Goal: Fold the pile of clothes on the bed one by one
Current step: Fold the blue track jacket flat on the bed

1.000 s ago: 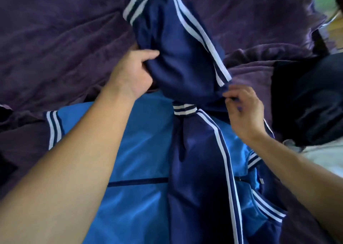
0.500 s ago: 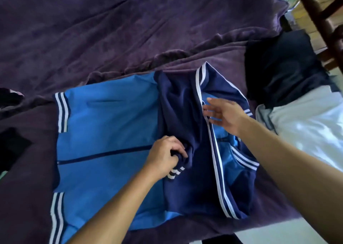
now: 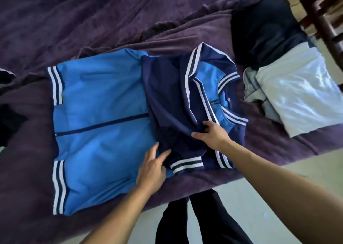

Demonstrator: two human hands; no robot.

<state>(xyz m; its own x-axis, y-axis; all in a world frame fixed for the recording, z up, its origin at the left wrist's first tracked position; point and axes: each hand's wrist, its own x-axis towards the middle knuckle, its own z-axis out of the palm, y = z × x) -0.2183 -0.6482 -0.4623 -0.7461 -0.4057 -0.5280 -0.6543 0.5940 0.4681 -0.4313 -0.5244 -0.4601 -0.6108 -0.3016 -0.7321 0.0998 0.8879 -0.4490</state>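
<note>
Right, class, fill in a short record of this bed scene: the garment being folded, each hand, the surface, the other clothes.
garment: blue jacket, front up, navy sleeves folded across its chest
left: left hand, fingers straight, touching the folded sleeves
right: right hand resting on the folded sleeves
surface: purple blanket
other clothes: folded white garment and dark garment, right of the jacket

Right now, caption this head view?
Left hand and right hand touch navy sleeves folded over a blue jacket on a blanket.
</note>
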